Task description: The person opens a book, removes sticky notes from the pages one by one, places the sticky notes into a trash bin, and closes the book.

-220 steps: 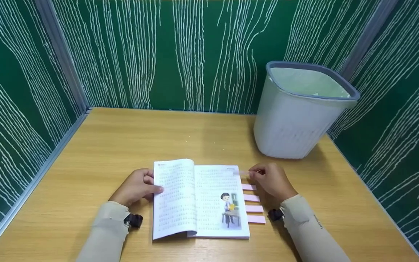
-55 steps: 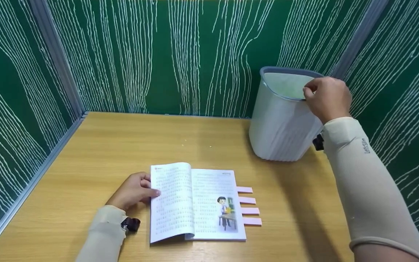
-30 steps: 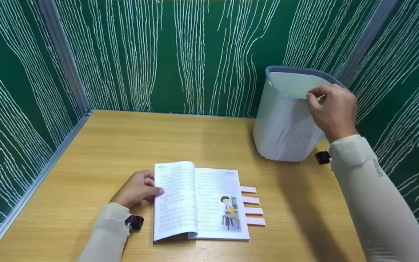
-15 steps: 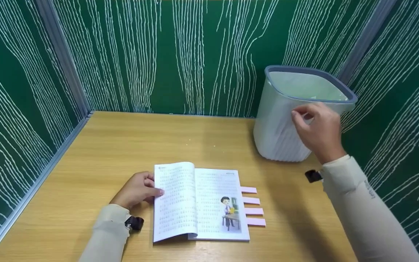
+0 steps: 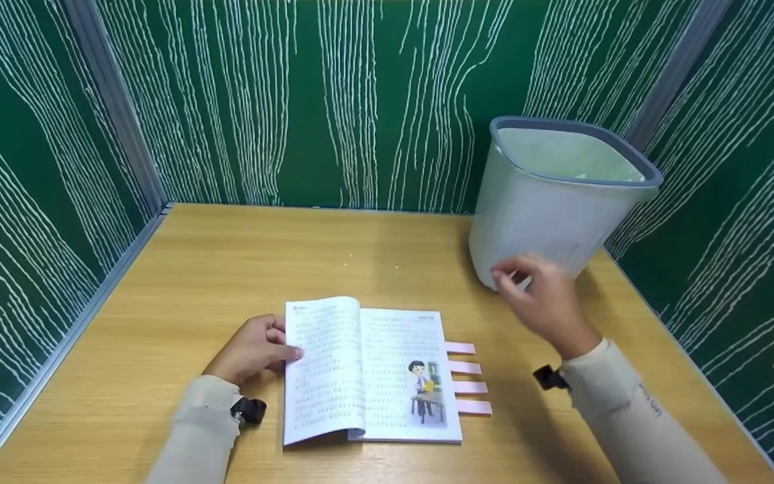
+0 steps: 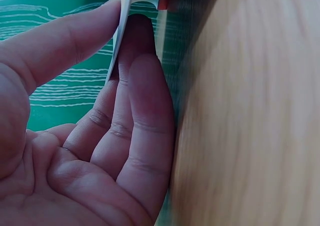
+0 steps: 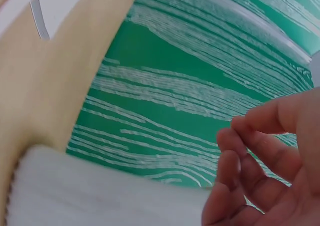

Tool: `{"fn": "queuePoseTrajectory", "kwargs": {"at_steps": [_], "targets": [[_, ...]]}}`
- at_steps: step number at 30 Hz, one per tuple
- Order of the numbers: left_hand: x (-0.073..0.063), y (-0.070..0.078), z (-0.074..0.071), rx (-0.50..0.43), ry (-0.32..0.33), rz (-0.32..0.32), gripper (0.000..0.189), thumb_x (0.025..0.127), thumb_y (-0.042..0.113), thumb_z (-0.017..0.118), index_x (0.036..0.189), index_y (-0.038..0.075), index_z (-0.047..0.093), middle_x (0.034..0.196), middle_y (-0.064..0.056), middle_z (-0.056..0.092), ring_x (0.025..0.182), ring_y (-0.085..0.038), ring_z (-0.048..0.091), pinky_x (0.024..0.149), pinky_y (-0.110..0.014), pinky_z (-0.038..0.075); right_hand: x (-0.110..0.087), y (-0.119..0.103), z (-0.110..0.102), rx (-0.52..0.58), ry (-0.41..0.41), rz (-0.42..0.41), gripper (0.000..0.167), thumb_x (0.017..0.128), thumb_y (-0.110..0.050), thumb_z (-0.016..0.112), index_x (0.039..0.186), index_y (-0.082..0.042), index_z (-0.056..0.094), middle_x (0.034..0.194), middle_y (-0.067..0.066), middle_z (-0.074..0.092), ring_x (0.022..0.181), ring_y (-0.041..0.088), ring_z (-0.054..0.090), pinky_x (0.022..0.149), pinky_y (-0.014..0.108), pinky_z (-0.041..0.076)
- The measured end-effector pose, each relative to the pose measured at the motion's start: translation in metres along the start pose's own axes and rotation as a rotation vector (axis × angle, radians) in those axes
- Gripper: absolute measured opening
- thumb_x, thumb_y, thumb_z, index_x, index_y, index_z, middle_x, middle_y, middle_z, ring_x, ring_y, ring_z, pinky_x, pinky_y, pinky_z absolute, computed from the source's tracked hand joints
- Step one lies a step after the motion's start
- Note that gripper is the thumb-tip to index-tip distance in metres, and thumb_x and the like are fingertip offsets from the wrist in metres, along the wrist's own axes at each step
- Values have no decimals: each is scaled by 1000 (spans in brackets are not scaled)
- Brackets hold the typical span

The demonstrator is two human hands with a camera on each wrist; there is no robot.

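An open book point(image 5: 400, 336) lies on the table, text on both pages and a picture of a seated child at the lower right. My left hand point(image 5: 252, 349) holds the raised left-hand pages, thumb on top and fingers behind; the left wrist view shows the page edge point(image 6: 121, 35) between thumb and fingers. Several pink sticky tabs point(image 5: 473, 388) jut from the book's right side. To the upper right of those tabs is my right hand point(image 5: 548, 302), in front of the bin in the head view. Its fingers point(image 7: 257, 181) are loosely curled with nothing between them.
A pale waste bin point(image 5: 535, 215) with a grey rim stands at the table's back right. Green walls point(image 5: 420, 101) with white wavy lines enclose the wooden table point(image 5: 226, 255). A few tiny white specks point(image 5: 397, 267) dot the tabletop behind the book.
Earlier my right hand pinched a pink strip at the book's upper right edge, then went over the bin. Now it has come back down toward the book without the strip. My left hand stays put.
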State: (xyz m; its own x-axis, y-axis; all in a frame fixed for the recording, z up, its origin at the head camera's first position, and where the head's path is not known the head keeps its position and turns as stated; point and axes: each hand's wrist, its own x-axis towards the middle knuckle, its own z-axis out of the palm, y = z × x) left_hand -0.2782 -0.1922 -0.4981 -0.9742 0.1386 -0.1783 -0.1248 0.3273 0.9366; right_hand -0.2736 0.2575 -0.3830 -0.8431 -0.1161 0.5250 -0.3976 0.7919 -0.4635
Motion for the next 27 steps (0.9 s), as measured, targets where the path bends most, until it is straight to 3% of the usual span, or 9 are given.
{"fn": "queuePoseTrajectory", "kwargs": {"at_steps": [6,16,19,23,27], "targets": [[1,2,-1,21,4,-5,43,82,6,86,117,2,60,89,-8,75,81,-22,72,71,-35,61,-11,-1,22,48,-159,37,10,98,-19,68,101,-16,78,96,-1,74,80,18,64,68,34,55],[1,1,0,-12,-3,-4,44,81,2,85,117,0,60,87,-9,72,78,-21,69,70,-35,60,-23,1,53,24,-388,99,16,98,-19,66,96,-13,82,95,1,76,71,14,61,65,31,52],[1,0,0,-9,-3,0,43,81,3,85,117,0,60,87,-9,72,78,-21,69,69,-36,60,-26,5,63,16,-474,102,20,99,-15,62,93,-9,80,85,1,72,64,12,56,60,28,47],[0,0,0,-12,-8,2,43,81,3,85,116,0,61,87,-9,71,79,-21,70,70,-36,61,-32,11,75,-3,-535,140,23,98,-11,57,95,-8,80,85,3,71,65,12,56,62,29,48],[0,1,1,-11,-10,-6,43,82,3,85,116,0,61,88,-9,72,80,-22,70,70,-35,61,-36,13,83,-18,-571,215,24,97,-10,57,100,-12,81,99,2,75,79,14,62,73,34,54]]}}
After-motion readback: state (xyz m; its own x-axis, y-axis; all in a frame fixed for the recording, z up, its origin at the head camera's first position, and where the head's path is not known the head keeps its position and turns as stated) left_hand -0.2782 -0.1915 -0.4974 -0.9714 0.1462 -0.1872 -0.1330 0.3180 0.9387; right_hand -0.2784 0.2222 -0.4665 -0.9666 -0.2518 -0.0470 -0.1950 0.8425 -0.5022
